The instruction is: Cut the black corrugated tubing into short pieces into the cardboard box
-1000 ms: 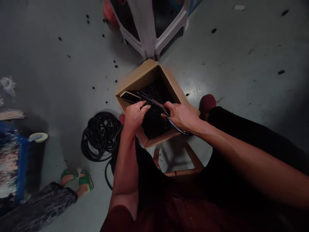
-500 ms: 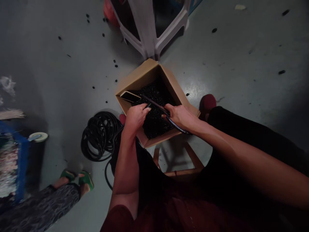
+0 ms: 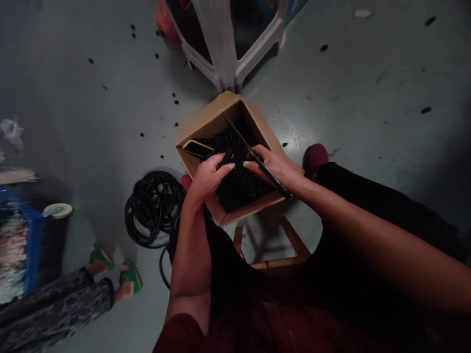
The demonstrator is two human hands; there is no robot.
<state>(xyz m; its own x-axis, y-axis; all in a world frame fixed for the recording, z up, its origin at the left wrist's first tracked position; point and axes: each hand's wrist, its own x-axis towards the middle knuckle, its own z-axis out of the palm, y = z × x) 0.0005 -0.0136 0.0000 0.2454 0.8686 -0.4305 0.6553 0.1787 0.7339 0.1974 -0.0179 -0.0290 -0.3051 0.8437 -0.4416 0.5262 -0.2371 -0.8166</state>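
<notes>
My left hand (image 3: 211, 174) is closed over the box, its thumb and fingers around a short black piece of tubing (image 3: 227, 158). In my right hand (image 3: 270, 165) lies a long, thin, knife-like tool (image 3: 239, 131). Its narrow end points up and left across the box, and its dark handle with pale lettering runs back along the wrist. The thumb and fingertip of that hand reach toward my left hand, with a gap between the hands. Beneath both is a cardboard box (image 3: 263, 120) holding many small black pieces (image 3: 239, 189).
A coil of black hose (image 3: 154, 208) lies on the floor at left. Ahead stands a pale plastic stool (image 3: 224, 54). A wooden frame (image 3: 279, 264) is below the box. Someone's green sandals (image 3: 129, 277) and a blue bin (image 3: 35, 245) are at lower left. Black bits dot the floor.
The tool in my right hand has swung to a steeper angle, its thin end now nearer the box's far corner. My right fingers have opened somewhat, and my left thumb has shifted slightly right.
</notes>
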